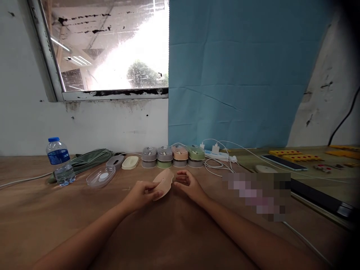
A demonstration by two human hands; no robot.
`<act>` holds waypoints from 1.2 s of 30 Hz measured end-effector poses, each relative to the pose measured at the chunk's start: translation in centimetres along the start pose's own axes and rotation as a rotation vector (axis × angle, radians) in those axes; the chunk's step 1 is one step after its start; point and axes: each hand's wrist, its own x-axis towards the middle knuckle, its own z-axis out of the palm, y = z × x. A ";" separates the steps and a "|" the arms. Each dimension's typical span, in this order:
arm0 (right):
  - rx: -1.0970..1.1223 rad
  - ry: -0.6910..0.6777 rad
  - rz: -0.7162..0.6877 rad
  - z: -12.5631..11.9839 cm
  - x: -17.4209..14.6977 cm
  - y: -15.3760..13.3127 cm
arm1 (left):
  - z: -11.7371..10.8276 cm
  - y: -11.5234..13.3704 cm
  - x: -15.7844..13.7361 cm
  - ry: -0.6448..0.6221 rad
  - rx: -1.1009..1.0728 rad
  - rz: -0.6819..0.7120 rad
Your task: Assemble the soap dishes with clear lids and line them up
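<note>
My left hand [144,194] pinches a flat, pale peach oval piece [164,180] between thumb and fingers, tilted above the brown tabletop. One side of that piece has a wavy edge and its exact kind is unclear. Beside the wavy edge, my right hand [188,183] is half curled with fingers apart; I cannot tell if a fingertip touches it. Behind both hands stands a row of small two-tone lidded boxes: a grey one [149,156], a grey and green one [164,156], a peach one [179,156] and a green one [196,156].
To the left are a water bottle [59,163], a green cloth item [91,161], a clear oval tray [101,176], a grey oval part [114,162] and a cream oval part [130,162]. Rightward lie a power strip [221,155] with cables, a phone [284,162] and yellow pieces [295,154].
</note>
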 end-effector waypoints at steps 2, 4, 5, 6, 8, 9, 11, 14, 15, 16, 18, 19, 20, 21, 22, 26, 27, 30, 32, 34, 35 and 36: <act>0.061 -0.115 0.074 0.2 -0.3 -0.5 | -0.1 0.2 -0.1 0.034 -0.082 -0.045; 0.095 -0.239 0.125 0.5 -0.6 -1.1 | -0.1 0.4 -0.2 0.034 -0.151 -0.057; 0.106 -0.286 0.139 0.7 -0.8 -1.3 | 0.0 0.4 -0.2 0.027 -0.168 -0.055; 0.120 -0.327 0.153 0.8 -1.0 -1.6 | 0.1 0.5 -0.3 0.018 -0.177 -0.050; 0.147 -0.385 0.173 1.1 -1.2 -1.8 | 0.4 0.4 -0.4 -0.001 -0.178 -0.036; 0.160 -0.403 0.182 1.2 -1.3 -1.9 | 0.6 0.4 -0.5 -0.005 -0.172 -0.031; 0.185 -0.420 0.199 1.3 -1.3 -1.9 | 0.9 0.3 -0.6 -0.002 -0.148 -0.021; 0.224 -0.423 0.224 1.2 -1.2 -1.6 | 1.2 0.1 -0.7 0.014 -0.136 -0.003; 0.236 -0.422 0.233 1.1 -1.2 -1.6 | 1.2 0.0 -0.7 0.019 -0.145 0.002; 0.249 -0.420 0.241 1.1 -1.2 -1.5 | 1.3 0.0 -0.8 0.023 -0.156 0.004; 0.271 -0.417 0.259 1.0 -1.1 -1.5 | 1.4 -0.1 -0.8 0.034 -0.179 -0.002; 0.280 -0.415 0.267 1.0 -1.1 -1.5 | 1.5 -0.1 -0.9 0.040 -0.191 -0.009; 0.289 -0.412 0.275 1.0 -1.1 -1.6 | 1.5 -0.2 -0.9 0.045 -0.206 -0.018; 0.297 -0.408 0.283 0.9 -1.1 -1.6 | 1.5 -0.2 -0.9 0.050 -0.226 -0.028; 0.304 -0.405 0.291 0.9 -1.1 -1.7 | 1.5 -0.3 -0.9 0.052 -0.256 -0.038; 0.338 -0.382 0.319 0.8 -1.1 -1.7 | 1.3 -0.6 -0.7 0.057 -0.458 -0.087; 0.347 -0.376 0.323 0.8 -1.1 -1.7 | 1.2 -0.8 -0.7 0.065 -0.506 -0.098; 0.369 -0.357 0.331 0.8 -1.0 -1.6 | 0.9 -1.2 -0.4 0.102 -0.585 -0.128; 0.383 -0.346 0.338 0.8 -1.0 -1.5 | 0.8 -1.4 -0.3 0.128 -0.611 -0.137; 0.398 -0.336 0.344 0.8 -1.0 -1.5 | 0.7 -1.7 -0.2 0.157 -0.627 -0.132; 0.406 -0.332 0.346 0.8 -1.0 -1.5 | 0.7 -1.7 -0.2 0.173 -0.629 -0.126; 0.413 -0.327 0.347 0.8 -1.0 -1.4 | 0.7 -1.8 -0.2 0.187 -0.629 -0.121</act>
